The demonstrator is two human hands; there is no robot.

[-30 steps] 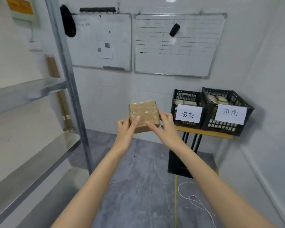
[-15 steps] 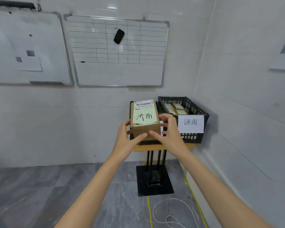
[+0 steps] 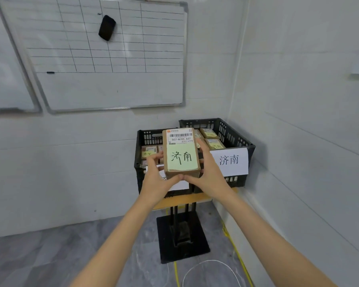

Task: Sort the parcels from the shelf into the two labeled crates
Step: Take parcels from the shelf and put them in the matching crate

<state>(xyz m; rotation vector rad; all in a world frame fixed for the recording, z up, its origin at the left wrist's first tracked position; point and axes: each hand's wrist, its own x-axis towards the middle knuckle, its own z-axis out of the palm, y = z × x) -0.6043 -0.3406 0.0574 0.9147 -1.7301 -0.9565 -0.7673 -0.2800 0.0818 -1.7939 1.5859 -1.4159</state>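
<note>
I hold a small brown cardboard parcel [image 3: 181, 154] in front of me, its top face up with a barcode sticker and a green note handwritten 济南. My left hand [image 3: 156, 181] grips its left side and near edge. My right hand [image 3: 210, 175] grips its right side. Behind the parcel two black plastic crates stand side by side on a small stand. The right crate [image 3: 232, 133] carries a white sign reading 济南 and holds several parcels. The left crate [image 3: 145, 139] also holds parcels; its sign is mostly hidden behind my hands.
The crates rest on a wooden-topped stand [image 3: 182, 235] with a black base plate, tucked into the room's corner. A whiteboard [image 3: 112, 59] with a black eraser hangs on the back wall. A yellow cable and a white cord [image 3: 207, 270] lie on the grey floor.
My view has turned right and closer to the crates; the shelf has left the frame. The parcel was turned over, so its labelled face now shows, and it is nearer the crates.
</note>
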